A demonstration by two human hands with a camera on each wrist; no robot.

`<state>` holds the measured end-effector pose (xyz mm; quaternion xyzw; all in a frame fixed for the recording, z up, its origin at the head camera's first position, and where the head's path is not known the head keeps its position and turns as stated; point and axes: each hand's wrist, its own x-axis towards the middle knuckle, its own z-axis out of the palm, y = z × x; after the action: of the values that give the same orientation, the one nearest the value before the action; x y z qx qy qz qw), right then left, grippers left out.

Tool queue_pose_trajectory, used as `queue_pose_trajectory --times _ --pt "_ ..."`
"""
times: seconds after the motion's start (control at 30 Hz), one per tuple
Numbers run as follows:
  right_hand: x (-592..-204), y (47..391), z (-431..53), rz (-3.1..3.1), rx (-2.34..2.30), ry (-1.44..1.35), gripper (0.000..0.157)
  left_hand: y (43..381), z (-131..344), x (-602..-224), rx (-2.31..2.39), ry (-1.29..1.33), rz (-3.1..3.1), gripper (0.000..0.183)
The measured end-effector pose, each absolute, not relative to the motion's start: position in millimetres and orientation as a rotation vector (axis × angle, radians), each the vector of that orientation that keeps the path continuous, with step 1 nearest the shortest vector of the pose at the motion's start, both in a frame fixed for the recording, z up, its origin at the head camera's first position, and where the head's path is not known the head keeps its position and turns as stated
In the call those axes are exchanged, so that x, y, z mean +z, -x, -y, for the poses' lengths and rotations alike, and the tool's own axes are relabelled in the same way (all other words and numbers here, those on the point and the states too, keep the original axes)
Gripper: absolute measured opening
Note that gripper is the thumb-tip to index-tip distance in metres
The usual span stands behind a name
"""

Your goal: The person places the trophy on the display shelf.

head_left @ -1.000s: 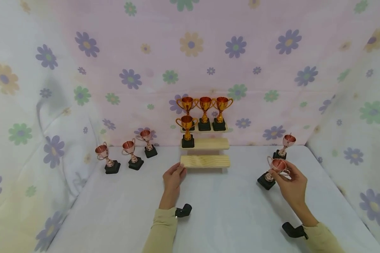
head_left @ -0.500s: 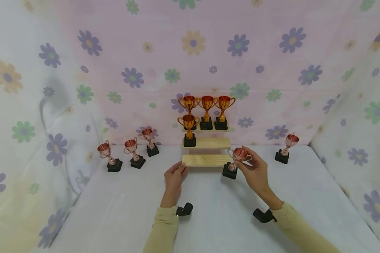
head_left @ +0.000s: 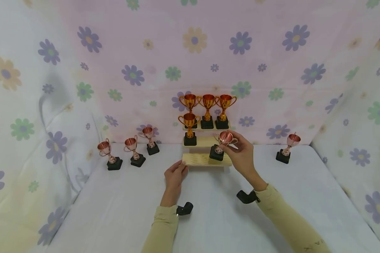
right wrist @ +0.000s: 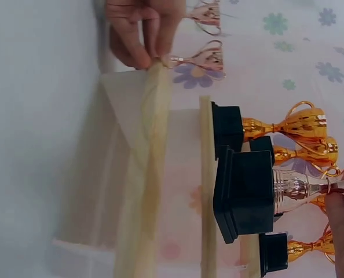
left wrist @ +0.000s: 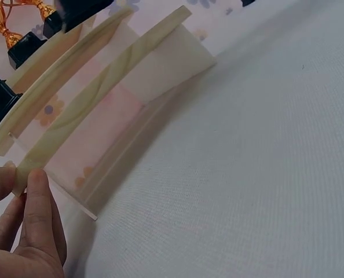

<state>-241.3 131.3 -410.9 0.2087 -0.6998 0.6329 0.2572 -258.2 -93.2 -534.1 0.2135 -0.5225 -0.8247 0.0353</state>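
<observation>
The right hand (head_left: 242,154) is pinching a pink trophy (head_left: 216,153) above the right side of the shelves (head_left: 197,160), the left hand (head_left: 175,177) is gripping their near left corner, and this apparent placing is probably needing level lowering

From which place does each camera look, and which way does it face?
Head: on the head, facing forward and down at the wooden stand; left hand, right hand and sleeves show.
Left wrist: on that wrist, facing along the lowest step and over the tabletop; only the left hand shows.
Right wrist: on that wrist, facing across the wooden stand, the held copper trophy close; parts of both hands show.
Both wrist views share the left hand and lowest step.
</observation>
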Motion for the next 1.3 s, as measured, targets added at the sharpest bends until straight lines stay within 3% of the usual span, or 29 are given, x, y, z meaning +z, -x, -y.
queue_pose_trajectory --times 0.3,0.6,0.93,1.3 --pt "-396 273 -118 2.011 1.801 -0.584 0.051 259 93 -533 -2.532 -0.644 1.587 0.033" --pt "-411 325 -110 2.219 1.795 -0.576 0.050 258 93 -532 -2.528 -0.649 1.604 0.032" --pt "-383 318 -107 2.274 1.729 -0.670 0.050 257 95 -533 -2.532 -0.631 1.597 0.035" --pt "-411 352 -115 2.285 1.736 -0.668 0.053 257 94 -535 -2.541 -0.625 1.576 0.033"
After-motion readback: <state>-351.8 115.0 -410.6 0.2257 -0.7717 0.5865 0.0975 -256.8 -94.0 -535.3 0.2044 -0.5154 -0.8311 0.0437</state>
